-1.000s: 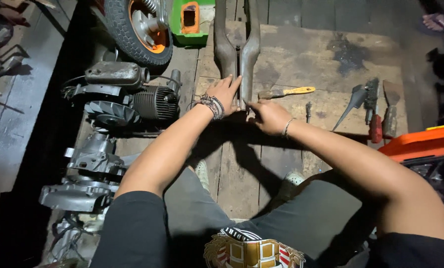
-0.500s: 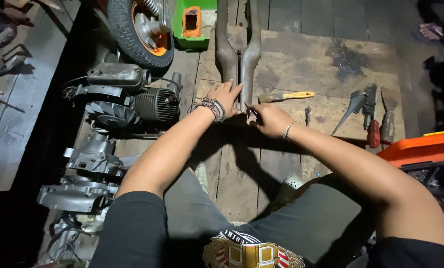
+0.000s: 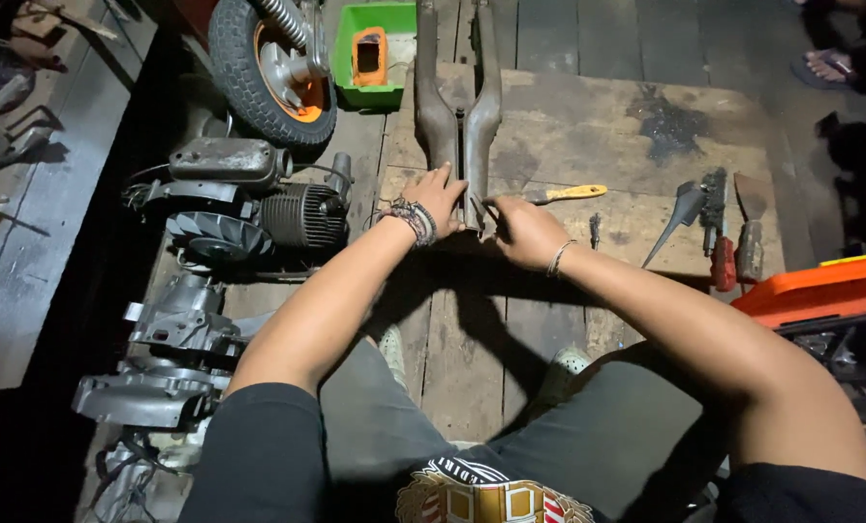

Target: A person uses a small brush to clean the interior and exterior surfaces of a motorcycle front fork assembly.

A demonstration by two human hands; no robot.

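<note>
A rusty two-legged metal frame part (image 3: 457,107) lies on the wooden floor, its legs running away from me. My left hand (image 3: 440,196) rests flat on the near end of its left leg, fingers spread, a beaded band on the wrist. My right hand (image 3: 522,230) is closed beside the near end of the right leg, pinching a small thin object against it; what the object is I cannot make out. A yellow-handled tool (image 3: 553,195) lies just past my right hand.
Left of me sit a finned engine (image 3: 293,215) and grey casing parts (image 3: 167,339). A tyre with an orange rim (image 3: 273,73) and a green tray (image 3: 370,44) lie ahead. Scrapers and a wire brush (image 3: 719,218) lie right, by an orange case (image 3: 820,288). Another person's sandalled foot (image 3: 825,66) is top right.
Both hands stay at the near end of the frame part. My left hand has flattened a little onto the left leg, and the view has shifted slightly.
</note>
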